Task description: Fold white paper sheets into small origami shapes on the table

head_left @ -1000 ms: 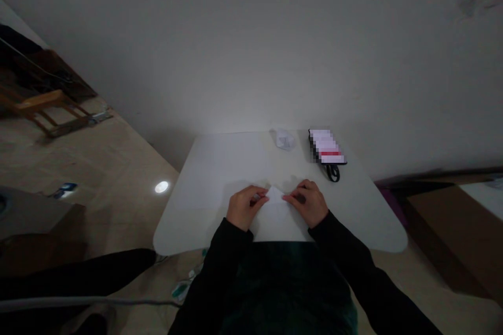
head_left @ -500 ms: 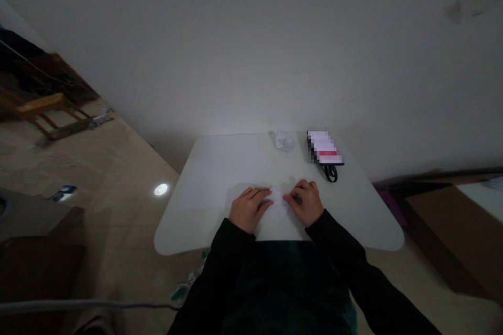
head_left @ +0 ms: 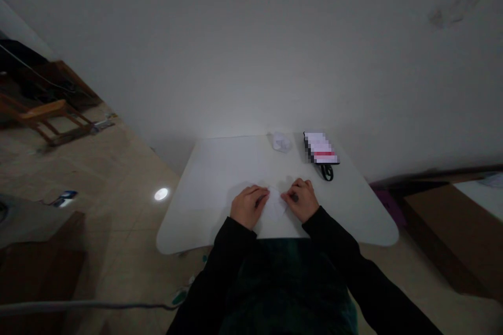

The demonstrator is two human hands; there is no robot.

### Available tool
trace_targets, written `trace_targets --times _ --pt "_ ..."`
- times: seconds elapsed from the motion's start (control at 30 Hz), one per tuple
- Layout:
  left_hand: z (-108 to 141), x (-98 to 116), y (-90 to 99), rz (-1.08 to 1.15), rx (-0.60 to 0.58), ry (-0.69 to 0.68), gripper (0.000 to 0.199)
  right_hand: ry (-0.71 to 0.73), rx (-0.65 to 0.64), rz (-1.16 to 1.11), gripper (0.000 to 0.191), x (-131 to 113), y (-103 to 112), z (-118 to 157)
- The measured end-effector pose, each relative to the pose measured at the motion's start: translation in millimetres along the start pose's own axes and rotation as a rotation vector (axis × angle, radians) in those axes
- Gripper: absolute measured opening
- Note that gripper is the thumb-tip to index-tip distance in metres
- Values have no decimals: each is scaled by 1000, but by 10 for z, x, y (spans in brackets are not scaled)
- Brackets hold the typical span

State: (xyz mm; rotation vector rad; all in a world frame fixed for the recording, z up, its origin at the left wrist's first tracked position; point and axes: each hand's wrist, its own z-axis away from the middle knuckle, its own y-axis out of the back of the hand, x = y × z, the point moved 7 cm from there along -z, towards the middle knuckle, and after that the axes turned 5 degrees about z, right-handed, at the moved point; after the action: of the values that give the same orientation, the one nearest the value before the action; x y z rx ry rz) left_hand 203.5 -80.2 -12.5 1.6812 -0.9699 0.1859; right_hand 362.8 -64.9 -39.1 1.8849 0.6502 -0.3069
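Observation:
A small piece of white paper (head_left: 276, 209) lies between my hands near the front edge of the white table (head_left: 353, 214). My left hand (head_left: 247, 207) pinches its left edge between thumb and fingers. At the opposite edge, my right hand (head_left: 303, 201) has its thumb and fingertips pressed together on the paper. The paper looks folded, but its creases are too faint to make out.
Toward the back of the table sits a small white folded-paper shape (head_left: 281, 142). Right of it lies a phone (head_left: 322, 147) with a black strap (head_left: 327, 172). A large white sheet (head_left: 220, 167) covers the left side. A grey wall (head_left: 251, 63) rises behind.
The thumb and fingers of my left hand, slightly apart before, have come together on the paper. My right hand keeps its pinch. The whole view has shifted slightly.

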Motion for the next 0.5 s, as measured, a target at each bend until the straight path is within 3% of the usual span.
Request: trace_targets --times 0.27,0.5 --pt "21 64 -42 -92 -17 -86 26 -1 32 -21 20 -19 12 -10" --pt "25 41 -52 -104 -24 -43 27 38 83 -50 12 -89 163 97"
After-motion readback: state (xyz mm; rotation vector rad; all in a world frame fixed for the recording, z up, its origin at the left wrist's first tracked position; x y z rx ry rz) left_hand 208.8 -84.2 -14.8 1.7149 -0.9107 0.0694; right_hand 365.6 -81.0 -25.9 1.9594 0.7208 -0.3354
